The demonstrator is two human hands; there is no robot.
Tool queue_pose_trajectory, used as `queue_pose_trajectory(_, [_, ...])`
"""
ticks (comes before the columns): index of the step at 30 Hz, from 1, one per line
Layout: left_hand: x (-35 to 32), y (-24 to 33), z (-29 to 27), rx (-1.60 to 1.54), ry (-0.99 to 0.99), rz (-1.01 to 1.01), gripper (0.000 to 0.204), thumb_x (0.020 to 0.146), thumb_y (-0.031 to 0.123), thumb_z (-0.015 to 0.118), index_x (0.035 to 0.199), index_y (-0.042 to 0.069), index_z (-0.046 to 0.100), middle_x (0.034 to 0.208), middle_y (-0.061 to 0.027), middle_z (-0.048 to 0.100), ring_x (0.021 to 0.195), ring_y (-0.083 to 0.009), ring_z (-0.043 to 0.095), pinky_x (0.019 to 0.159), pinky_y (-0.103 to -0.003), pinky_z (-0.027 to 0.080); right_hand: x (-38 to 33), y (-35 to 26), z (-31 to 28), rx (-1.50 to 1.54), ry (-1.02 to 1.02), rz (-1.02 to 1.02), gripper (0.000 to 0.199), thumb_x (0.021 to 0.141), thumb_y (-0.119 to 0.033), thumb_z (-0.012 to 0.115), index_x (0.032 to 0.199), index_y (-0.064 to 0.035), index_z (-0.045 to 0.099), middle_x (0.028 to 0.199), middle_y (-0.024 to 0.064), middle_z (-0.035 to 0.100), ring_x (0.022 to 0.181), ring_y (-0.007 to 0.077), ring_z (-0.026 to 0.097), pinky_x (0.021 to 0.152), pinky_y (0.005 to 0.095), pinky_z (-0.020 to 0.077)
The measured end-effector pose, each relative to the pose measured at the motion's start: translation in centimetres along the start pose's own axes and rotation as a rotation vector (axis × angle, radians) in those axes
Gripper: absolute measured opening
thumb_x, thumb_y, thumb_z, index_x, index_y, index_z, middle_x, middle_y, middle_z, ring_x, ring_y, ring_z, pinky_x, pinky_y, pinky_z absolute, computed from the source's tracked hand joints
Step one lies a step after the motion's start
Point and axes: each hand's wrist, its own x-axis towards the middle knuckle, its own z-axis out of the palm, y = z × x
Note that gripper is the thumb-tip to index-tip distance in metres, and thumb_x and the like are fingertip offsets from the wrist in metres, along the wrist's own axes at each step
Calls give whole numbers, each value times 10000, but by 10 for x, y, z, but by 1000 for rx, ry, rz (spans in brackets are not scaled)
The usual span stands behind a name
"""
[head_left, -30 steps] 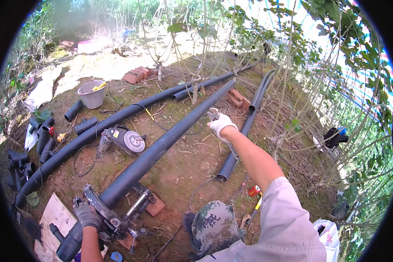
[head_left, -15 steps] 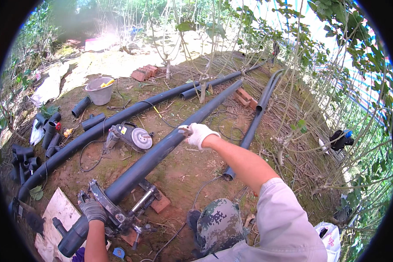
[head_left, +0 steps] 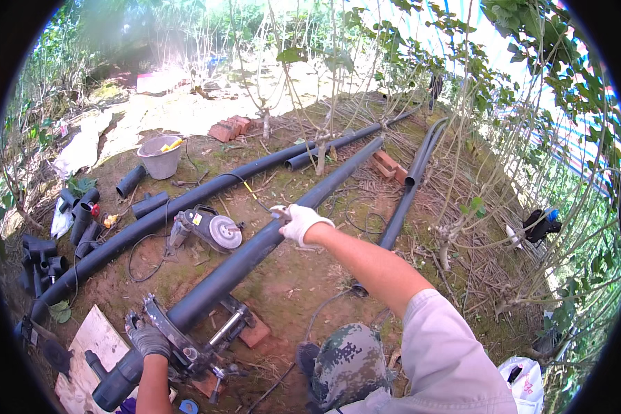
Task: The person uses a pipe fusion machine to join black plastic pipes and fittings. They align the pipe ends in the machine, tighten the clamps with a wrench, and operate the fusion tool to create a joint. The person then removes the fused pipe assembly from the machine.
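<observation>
A long black plastic pipe [head_left: 338, 181] runs from the far upper right down into a metal clamp machine [head_left: 199, 338] at the lower left. My right hand [head_left: 298, 222], in a white glove, rests on the pipe near its middle. In a dark glove, my left hand [head_left: 147, 339] grips the clamp frame at the pipe's near end. A short black pipe stub [head_left: 119, 381] sticks out below the clamp. My knee in camouflage trousers [head_left: 345, 362] is beside the machine.
A second long black pipe [head_left: 186, 200] lies to the left, a thinner one [head_left: 410, 186] to the right. A round-disc power tool [head_left: 210, 229] sits between the pipes. Pipe fittings [head_left: 45, 255], a grey bucket [head_left: 160, 156], bricks [head_left: 229, 129] and a wooden board [head_left: 93, 352] surround the spot.
My right hand has swung left from the thinner pipe onto the middle of the clamped pipe. The left hand stays at the clamp.
</observation>
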Motion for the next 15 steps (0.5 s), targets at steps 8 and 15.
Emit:
queue_pose_trajectory(8, [20, -5, 17, 38, -22, 3, 607, 1020, 428, 389, 1572, 175, 399, 1626, -44, 387, 1529, -285, 285, 1213, -622, 106, -84, -125, 102, 272, -290, -376, 496, 835, -313, 799, 1154, 5, 591, 1066, 240, 704, 1037, 392, 687, 900, 431, 539])
queue_pose_trajectory(15, [26, -16, 23, -35, 83, 73, 625, 990, 425, 445, 1552, 151, 426, 1585, -40, 437, 1516, -280, 301, 1210, -596, 152, -110, -127, 138, 240, -508, -461, 572, 830, -287, 808, 1258, 5, 566, 1108, 231, 701, 1074, 406, 671, 920, 433, 529])
